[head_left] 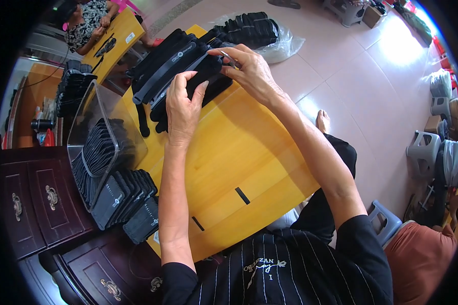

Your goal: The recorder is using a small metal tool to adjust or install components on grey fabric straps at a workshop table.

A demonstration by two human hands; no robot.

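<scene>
In the head view, we see matte black fabric bands (160, 74), long and round-ended, one with a pale printed mark, piled at the yellow tabletop's (224, 157) far end. Our right hand (253, 72) has its grip closed around a slim metallic tool (230, 59) by them; our left hand's (182, 111) grip is released, thumb and forefinger parted beside the pile.

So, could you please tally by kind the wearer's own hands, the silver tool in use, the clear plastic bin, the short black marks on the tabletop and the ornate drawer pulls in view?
Wearer's hands: 2, left hand and right hand
Silver tool: 1
Clear plastic bin: 1
Short black marks: 2
Ornate drawer pulls: 4
Total: 10
</scene>
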